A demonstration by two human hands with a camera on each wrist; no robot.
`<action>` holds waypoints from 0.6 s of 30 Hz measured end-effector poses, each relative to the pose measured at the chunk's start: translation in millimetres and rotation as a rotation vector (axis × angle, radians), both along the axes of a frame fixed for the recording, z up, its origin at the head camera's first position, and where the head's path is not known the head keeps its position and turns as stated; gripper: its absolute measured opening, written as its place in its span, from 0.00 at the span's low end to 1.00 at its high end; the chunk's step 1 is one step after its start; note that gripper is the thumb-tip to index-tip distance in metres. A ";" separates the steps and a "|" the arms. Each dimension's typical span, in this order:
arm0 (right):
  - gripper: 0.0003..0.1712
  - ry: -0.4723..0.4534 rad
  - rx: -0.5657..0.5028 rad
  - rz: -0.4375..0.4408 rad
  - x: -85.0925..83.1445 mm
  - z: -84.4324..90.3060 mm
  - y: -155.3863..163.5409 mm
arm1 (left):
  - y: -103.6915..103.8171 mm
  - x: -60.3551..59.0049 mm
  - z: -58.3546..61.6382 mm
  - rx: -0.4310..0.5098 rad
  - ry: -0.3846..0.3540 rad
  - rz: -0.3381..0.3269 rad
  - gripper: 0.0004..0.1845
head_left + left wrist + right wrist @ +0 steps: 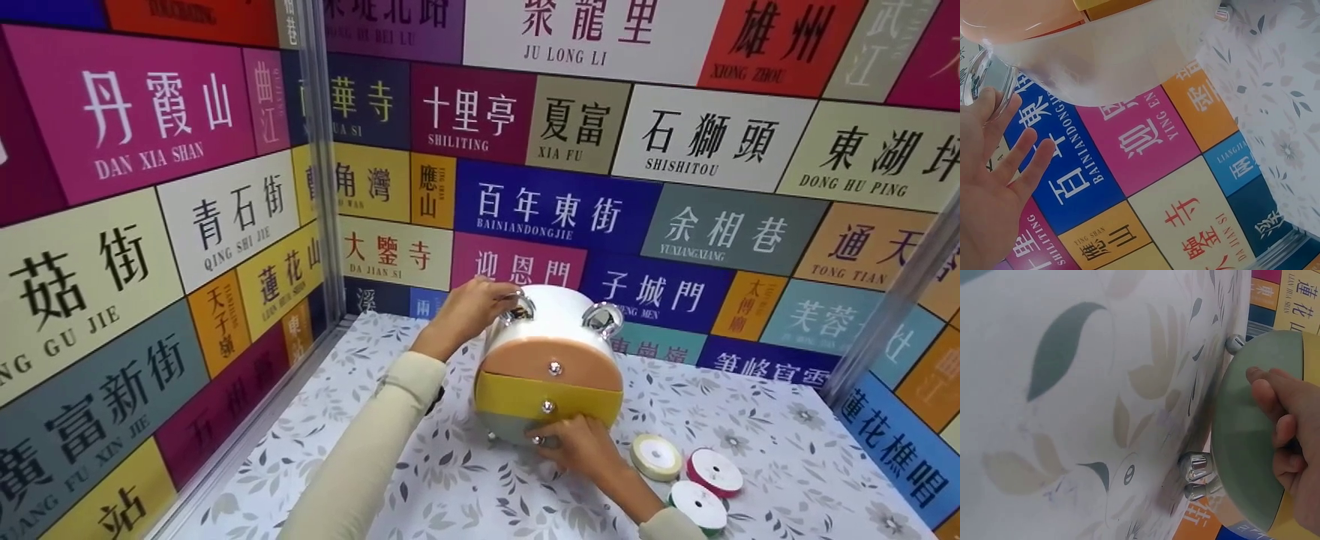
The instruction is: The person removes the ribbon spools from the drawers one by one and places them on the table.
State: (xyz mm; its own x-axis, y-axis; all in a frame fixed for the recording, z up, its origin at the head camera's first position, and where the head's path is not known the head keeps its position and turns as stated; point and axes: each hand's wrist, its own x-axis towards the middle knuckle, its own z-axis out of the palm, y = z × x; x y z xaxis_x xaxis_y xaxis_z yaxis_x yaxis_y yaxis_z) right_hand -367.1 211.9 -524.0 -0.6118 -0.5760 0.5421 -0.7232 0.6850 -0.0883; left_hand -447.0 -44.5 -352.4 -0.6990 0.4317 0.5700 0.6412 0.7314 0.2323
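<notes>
A round-fronted white mini chest of drawers (561, 309) stands on the table, with orange, yellow and green drawer fronts. Two shiny silver rings stick up on top like ears. My left hand (472, 306) holds the left silver ring (1008, 84) between thumb and forefinger, the other fingers spread loosely. At the bottom green drawer (1247, 439), my right hand (581, 446) has its fingers bent around the small silver knob (538, 441), which the right wrist view hides. The yellow drawer (510, 390) appears to stand slightly forward of the orange one.
Three ribbon spools lie right of the chest: a cream spool (655, 457), a crimson spool (715, 472) and a green-edged spool (697, 506). A leaf-patterned cloth (420, 480) covers the table. Panels with coloured street-name signs (555, 202) rise behind and to the left.
</notes>
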 end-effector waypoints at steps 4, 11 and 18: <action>0.17 0.014 -0.057 0.012 10.2 6.3 9.8 | 1.0 -1.5 -3.0 0.004 0.001 0.007 0.13; 0.22 0.039 -0.062 -0.102 26.6 35.9 39.4 | -10.2 -3.1 -11.3 0.036 0.025 0.035 0.17; 0.23 0.054 -0.073 -0.161 36.8 71.3 88.0 | -34.5 0.2 -29.4 0.002 -0.028 0.062 0.35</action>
